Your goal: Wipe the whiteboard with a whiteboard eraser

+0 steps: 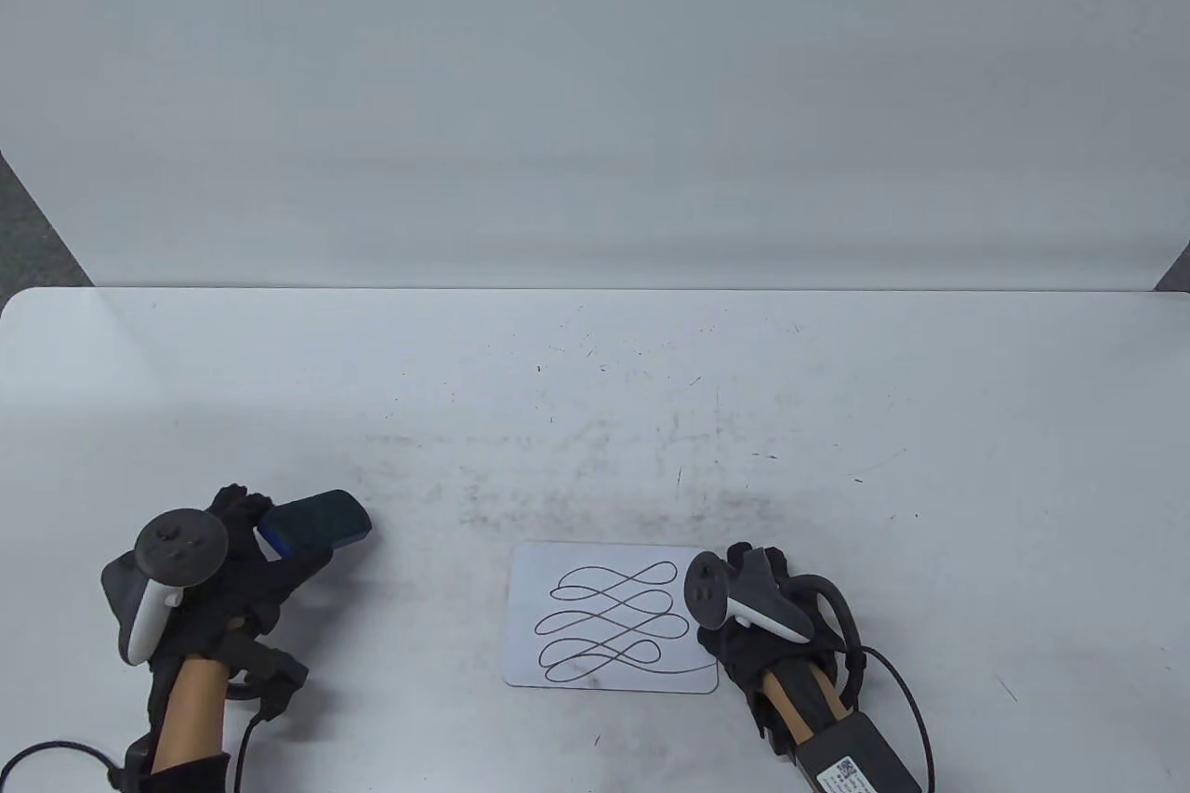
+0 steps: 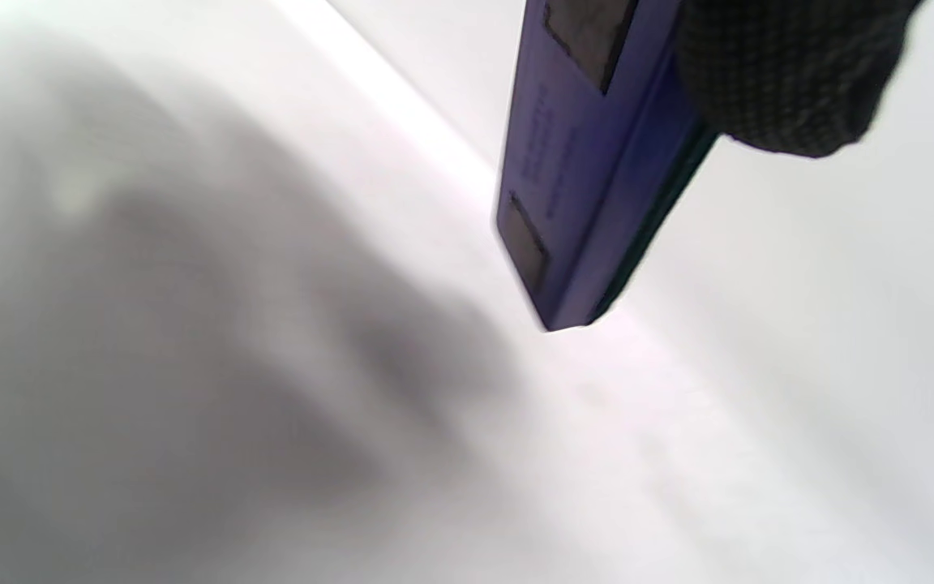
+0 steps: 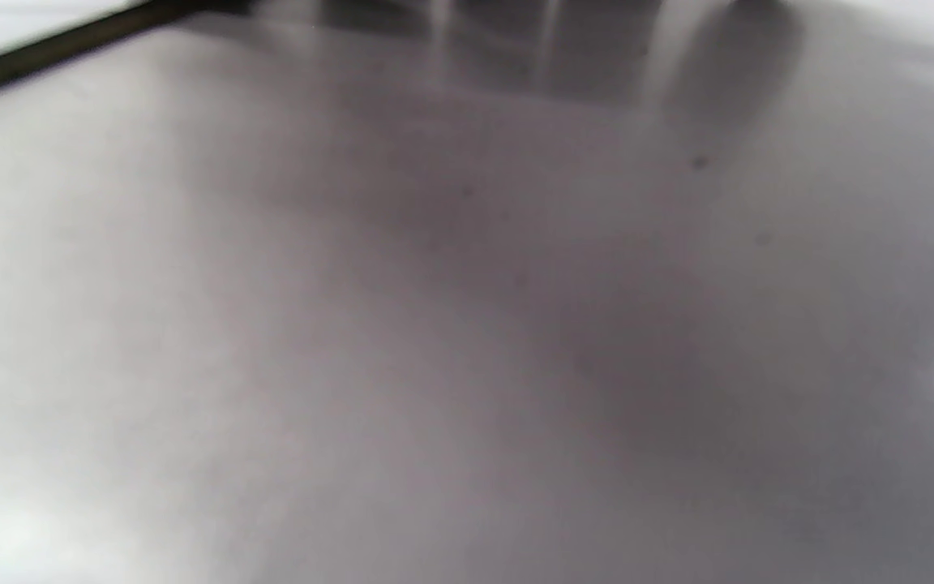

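Observation:
A small whiteboard (image 1: 614,616) with black looping scribbles lies flat near the table's front edge, right of centre. My left hand (image 1: 265,542) holds a blue eraser (image 1: 316,523) with a dark felt face, lifted left of the board. The eraser also shows in the left wrist view (image 2: 589,162), with a gloved fingertip (image 2: 783,73) on its side. My right hand (image 1: 744,593) rests at the board's right edge, fingers over its corner. The right wrist view is blurred and shows only a pale surface.
The white table (image 1: 595,384) carries faint grey smudges and small dark marks behind the board. A white wall panel (image 1: 595,86) stands at the table's far edge. Cables trail from both wrists at the front edge.

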